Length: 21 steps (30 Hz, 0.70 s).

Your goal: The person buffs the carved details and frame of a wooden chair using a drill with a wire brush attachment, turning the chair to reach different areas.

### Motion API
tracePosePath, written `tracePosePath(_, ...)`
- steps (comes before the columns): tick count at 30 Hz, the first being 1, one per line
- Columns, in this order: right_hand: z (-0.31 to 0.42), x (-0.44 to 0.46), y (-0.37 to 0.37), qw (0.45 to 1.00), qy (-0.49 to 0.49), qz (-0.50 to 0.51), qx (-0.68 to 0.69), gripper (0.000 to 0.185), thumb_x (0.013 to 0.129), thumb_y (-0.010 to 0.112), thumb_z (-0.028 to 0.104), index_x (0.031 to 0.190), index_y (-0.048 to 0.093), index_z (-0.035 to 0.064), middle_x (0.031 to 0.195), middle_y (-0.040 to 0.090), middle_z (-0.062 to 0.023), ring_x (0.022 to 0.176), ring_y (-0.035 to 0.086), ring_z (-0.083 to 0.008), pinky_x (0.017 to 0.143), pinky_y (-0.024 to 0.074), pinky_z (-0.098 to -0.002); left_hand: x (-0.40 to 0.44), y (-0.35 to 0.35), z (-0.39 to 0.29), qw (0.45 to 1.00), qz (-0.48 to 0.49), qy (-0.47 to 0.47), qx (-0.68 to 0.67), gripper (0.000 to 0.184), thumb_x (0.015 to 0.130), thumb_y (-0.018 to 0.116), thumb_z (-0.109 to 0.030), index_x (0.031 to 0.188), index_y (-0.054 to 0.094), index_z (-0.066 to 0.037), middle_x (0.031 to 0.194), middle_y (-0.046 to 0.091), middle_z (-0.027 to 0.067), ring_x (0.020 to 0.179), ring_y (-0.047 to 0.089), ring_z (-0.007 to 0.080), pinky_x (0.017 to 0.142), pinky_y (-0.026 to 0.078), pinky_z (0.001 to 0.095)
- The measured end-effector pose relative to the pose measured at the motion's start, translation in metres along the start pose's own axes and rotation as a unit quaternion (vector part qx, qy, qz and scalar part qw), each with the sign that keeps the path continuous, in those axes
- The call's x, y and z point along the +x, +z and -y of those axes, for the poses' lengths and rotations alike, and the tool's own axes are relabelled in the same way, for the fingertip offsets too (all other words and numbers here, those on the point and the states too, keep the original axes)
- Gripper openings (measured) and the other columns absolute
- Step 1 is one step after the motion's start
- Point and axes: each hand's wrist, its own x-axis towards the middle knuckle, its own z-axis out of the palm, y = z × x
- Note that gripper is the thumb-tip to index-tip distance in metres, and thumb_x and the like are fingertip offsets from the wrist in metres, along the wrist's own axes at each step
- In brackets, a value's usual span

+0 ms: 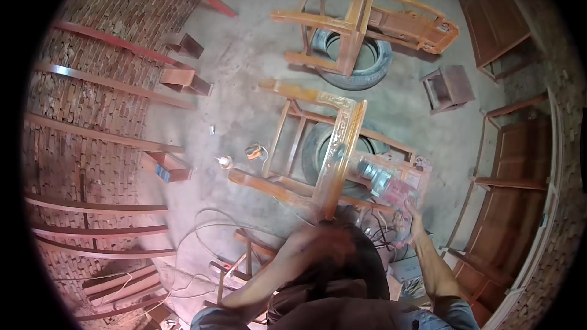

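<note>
1. One blurred left hand is near the wooden chair; its finger spread cannot be told.
2. Right hand: fingers wrapped around a reddish power tool, pointed toward the chair.
3. Chair lies tipped over a tyre.

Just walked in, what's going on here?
A person's right hand grips a tool, its tip over or against a tipped wooden chair lying across a tire. The left hand is by the chair's near end; blur hides whether it touches. Beyond, a second chair lies over another tire.
</note>
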Motion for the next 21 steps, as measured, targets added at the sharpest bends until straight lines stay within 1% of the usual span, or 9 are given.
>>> tracePosePath(3, -0.008, -0.016, -0.01, 0.999, 0.036, -0.023, -0.029, 0.041, 0.094, 0.062, 0.05, 0.094, 0.06, 0.0082, 0.068, 0.055, -0.003, 0.048, 0.047, -0.012, 0.041, 0.0358, -0.0246, -0.032, 0.041, -0.073, 0.99, 0.117, 0.016, -0.076, 0.034, 0.103, 0.052, -0.022, 0.121, 0.06, 0.006, 0.118, 0.065, 0.017, 0.112, 0.063, 0.0258, 0.093, 0.052, 0.0379)
tracePosePath(6, -0.011, -0.009, -0.015, 0.998, 0.053, -0.014, -0.035, 0.041, 0.091, 0.065, 0.051, 0.091, 0.06, 0.0098, 0.068, 0.056, -0.0021, 0.049, 0.048, -0.0123, 0.04, 0.0364, -0.0242, -0.03, 0.055, -0.088, 0.974, 0.159, 0.16, -0.024, 0.039, 0.101, 0.055, -0.025, 0.121, 0.06, 0.008, 0.118, 0.065, 0.0189, 0.112, 0.063, 0.0281, 0.093, 0.052, 0.0396)
tracePosePath(8, -0.006, -0.009, 0.011, 0.998, 0.032, -0.009, -0.044, 0.043, 0.089, 0.068, 0.052, 0.089, 0.059, 0.0102, 0.068, 0.057, -0.0031, 0.051, 0.051, -0.0129, 0.039, 0.0367, -0.0235, -0.027, 0.066, -0.086, 0.961, 0.157, 0.229, 0.002, 0.043, 0.1, 0.056, -0.028, 0.121, 0.059, 0.009, 0.118, 0.065, 0.0202, 0.112, 0.063, 0.0296, 0.092, 0.051, 0.0407)
tracePosePath(9, -0.005, 0.005, 0.009, 0.996, -0.017, -0.027, -0.079, 0.045, 0.088, 0.068, 0.054, 0.083, 0.058, 0.0105, 0.066, 0.055, -0.0021, 0.048, 0.048, -0.0129, 0.039, 0.0368, -0.0239, -0.026, 0.07, -0.084, 0.954, 0.153, 0.259, 0.013, 0.044, 0.1, 0.057, -0.029, 0.121, 0.059, 0.01, 0.118, 0.065, 0.0209, 0.112, 0.063, 0.0304, 0.092, 0.051, 0.0413)
tracePosePath(12, 0.015, 0.01, 0.051, 0.995, -0.06, -0.07, -0.028, 0.048, 0.088, 0.067, 0.057, 0.079, 0.058, 0.011, 0.063, 0.054, -0.0007, 0.045, 0.045, -0.0124, 0.04, 0.0371, -0.0244, -0.027, 0.085, -0.081, 0.936, 0.145, 0.318, 0.032, 0.05, 0.098, 0.059, -0.032, 0.122, 0.059, 0.011, 0.118, 0.065, 0.0229, 0.112, 0.063, 0.0326, 0.091, 0.05, 0.043)
tracePosePath(13, 0.023, 0.019, 0.043, 0.996, -0.069, -0.024, -0.048, 0.048, 0.087, 0.067, 0.058, 0.077, 0.057, 0.012, 0.062, 0.052, 0.0004, 0.044, 0.044, -0.0116, 0.041, 0.0377, -0.0247, -0.028, 0.09, -0.08, 0.931, 0.143, 0.334, 0.033, 0.052, 0.097, 0.059, -0.034, 0.122, 0.059, 0.012, 0.118, 0.065, 0.0235, 0.112, 0.063, 0.0334, 0.091, 0.05, 0.0436)
tracePosePath(17, 0.034, 0.016, 0.029, 0.993, -0.044, 0.002, -0.112, 0.044, 0.091, 0.065, 0.054, 0.079, 0.057, 0.012, 0.062, 0.052, 0.0009, 0.044, 0.043, -0.0107, 0.042, 0.0364, -0.0242, -0.037, 0.105, -0.077, 0.91, 0.127, 0.392, 0.035, 0.059, 0.095, 0.062, -0.038, 0.122, 0.059, 0.014, 0.118, 0.065, 0.0262, 0.112, 0.063, 0.0364, 0.09, 0.049, 0.0458)
tracePosePath(20, 0.03, 0.001, 0.023, 0.993, -0.017, 0.03, -0.116, 0.039, 0.091, 0.066, 0.05, 0.087, 0.059, 0.0115, 0.065, 0.055, -0.0016, 0.048, 0.049, -0.0129, 0.04, 0.0365, -0.026, -0.042, 0.113, -0.077, 0.892, 0.12, 0.435, 0.029, 0.065, 0.093, 0.064, -0.042, 0.122, 0.058, 0.016, 0.118, 0.065, 0.0281, 0.112, 0.063, 0.0387, 0.09, 0.049, 0.0475)
tracePosePath(21, 0.029, -0.006, 0.027, 0.991, -0.015, 0.018, -0.129, 0.041, 0.091, 0.066, 0.05, 0.084, 0.059, 0.0106, 0.063, 0.055, -0.0023, 0.046, 0.048, -0.0133, 0.04, 0.0367, -0.0262, -0.043, 0.115, -0.078, 0.887, 0.118, 0.445, 0.025, 0.066, 0.093, 0.065, -0.043, 0.122, 0.058, 0.016, 0.118, 0.065, 0.0288, 0.112, 0.063, 0.0395, 0.09, 0.048, 0.0481)
